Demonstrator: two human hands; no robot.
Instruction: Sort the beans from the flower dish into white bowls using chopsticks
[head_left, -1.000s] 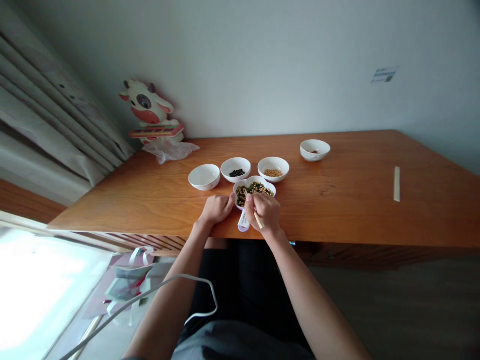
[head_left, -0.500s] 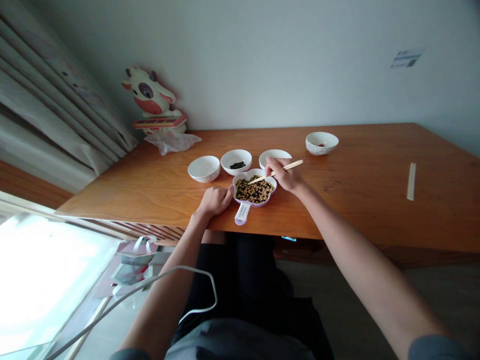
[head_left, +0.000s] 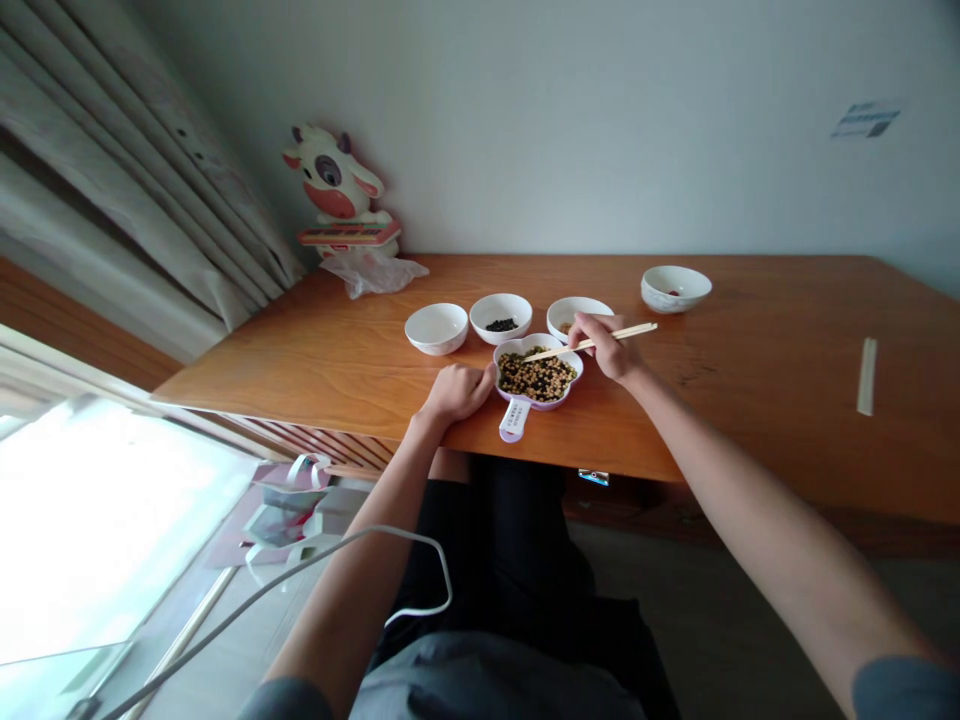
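My right hand (head_left: 606,348) is closed round a pair of wooden chopsticks (head_left: 637,330). Their tips reach into mixed beans (head_left: 536,378), tan, black and green, in a white flower-shaped dish (head_left: 514,418) with a lilac edge and a labelled handle. My left hand (head_left: 461,390) lies on the table with curled fingers, gripping the dish's left edge. Just behind the dish stand a white bowl (head_left: 436,330) with nothing visible in it, a bowl (head_left: 501,308) of black beans, and a bowl (head_left: 577,306) with some tan beans, partly hidden by my right hand.
Farther right on the wooden table (head_left: 772,400) is a white bowl (head_left: 675,290) with a few reddish pieces. Another pair of chopsticks (head_left: 867,376) lies at the right. A cow toy (head_left: 337,190) and a clear plastic bag (head_left: 375,272) stand back left. A white cable (head_left: 300,565) crosses my left arm.
The view has shifted, so the table and its things sit farther right. The chopstick tips remain in the beans, and some tan beans now show in the bowl behind my right hand.
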